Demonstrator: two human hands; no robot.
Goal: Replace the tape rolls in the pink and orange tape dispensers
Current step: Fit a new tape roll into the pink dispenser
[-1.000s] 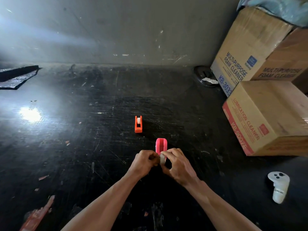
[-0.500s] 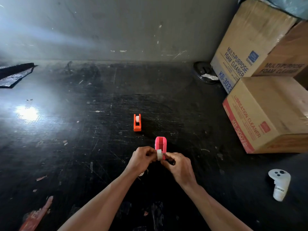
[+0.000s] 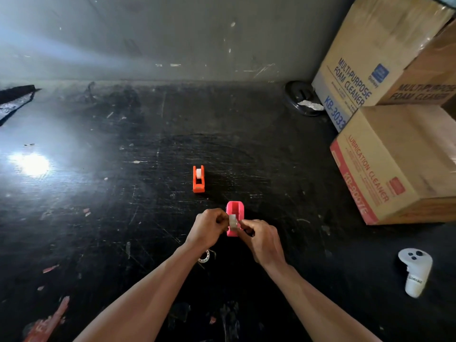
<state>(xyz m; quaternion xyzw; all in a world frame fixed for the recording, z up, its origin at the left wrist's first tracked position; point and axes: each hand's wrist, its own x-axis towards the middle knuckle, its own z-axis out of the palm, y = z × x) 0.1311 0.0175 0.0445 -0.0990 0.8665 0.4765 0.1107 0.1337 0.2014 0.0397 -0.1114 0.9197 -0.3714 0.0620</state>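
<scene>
The pink tape dispenser (image 3: 235,209) stands on the dark scratched table (image 3: 123,218), its near end hidden by my fingers. A small pale tape roll (image 3: 232,221) sits over its middle, pinched from the left by my left hand (image 3: 209,227) and from the right by my right hand (image 3: 261,239). Farther back and slightly left stands the orange tape dispenser (image 3: 199,179) with a white roll in it. Another clear tape roll (image 3: 205,257) lies flat on the table, partly hidden under my left wrist.
Two stacked cardboard boxes (image 3: 399,159) fill the right side against the grey wall. A black round object (image 3: 302,99) lies behind them. A white handheld controller (image 3: 415,271) lies at the right front. Black material (image 3: 14,99) lies at the far left.
The roll has come up from the pink dispenser's near end to over its middle. My hands have parted slightly, uncovering more of the dispenser and the spare roll under my left wrist.
</scene>
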